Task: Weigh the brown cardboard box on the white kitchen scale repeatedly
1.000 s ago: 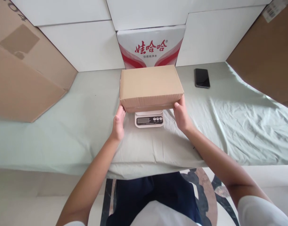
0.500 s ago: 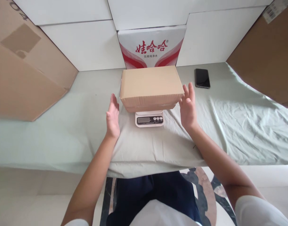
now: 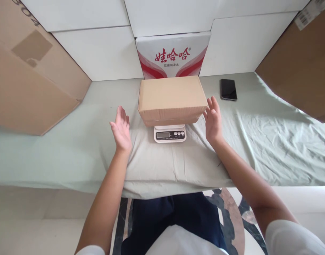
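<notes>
A brown cardboard box (image 3: 173, 95) rests on top of a white digital kitchen scale (image 3: 170, 140), covering its weighing plate. Only the scale's front shows, with a grey display and three round buttons. To the left of the box, my left hand (image 3: 122, 129) is held apart from it, palm inward and fingers stretched out. My right hand (image 3: 213, 120) is open beside the box's right front corner; whether its fingertips touch the cardboard I cannot tell. Neither hand holds anything.
A black phone (image 3: 228, 89) lies right of the box on the pale green cloth (image 3: 157, 173). Behind stands a white and red carton (image 3: 175, 55) against white panels (image 3: 98, 53). Large cardboard boxes flank the sides, one left (image 3: 42, 85) and one right (image 3: 297, 71).
My left hand has moved left, farther from the box. My right hand has barely shifted. The box stays on the scale, and the view has moved slightly.
</notes>
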The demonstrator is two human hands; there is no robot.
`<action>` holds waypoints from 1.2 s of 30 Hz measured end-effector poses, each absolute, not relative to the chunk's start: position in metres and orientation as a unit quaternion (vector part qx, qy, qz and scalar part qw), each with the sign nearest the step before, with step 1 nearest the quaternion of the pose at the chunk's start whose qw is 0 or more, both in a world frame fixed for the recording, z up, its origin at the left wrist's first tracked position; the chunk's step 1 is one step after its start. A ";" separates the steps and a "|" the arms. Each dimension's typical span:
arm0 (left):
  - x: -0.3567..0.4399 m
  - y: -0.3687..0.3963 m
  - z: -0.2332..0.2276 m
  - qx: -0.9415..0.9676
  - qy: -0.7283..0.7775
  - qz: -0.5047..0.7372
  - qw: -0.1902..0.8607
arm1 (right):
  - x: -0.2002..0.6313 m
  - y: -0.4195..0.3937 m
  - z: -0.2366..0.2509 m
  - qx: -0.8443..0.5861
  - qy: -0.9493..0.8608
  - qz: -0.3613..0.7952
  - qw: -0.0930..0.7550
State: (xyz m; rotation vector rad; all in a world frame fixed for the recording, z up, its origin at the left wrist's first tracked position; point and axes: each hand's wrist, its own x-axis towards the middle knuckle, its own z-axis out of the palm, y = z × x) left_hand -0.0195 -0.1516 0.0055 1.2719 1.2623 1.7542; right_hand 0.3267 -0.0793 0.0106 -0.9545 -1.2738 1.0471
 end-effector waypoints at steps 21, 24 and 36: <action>0.003 -0.153 0.006 0.508 0.459 0.631 0.365 | 0.314 -0.084 0.010 -0.364 -0.580 0.478 0.551; 0.008 -0.155 0.004 0.521 0.451 0.617 0.381 | 0.307 -0.088 0.018 -0.340 -0.590 0.470 0.562; 0.028 -0.135 0.021 0.516 0.408 0.632 0.411 | 0.289 -0.065 0.016 -0.368 -0.559 0.479 0.568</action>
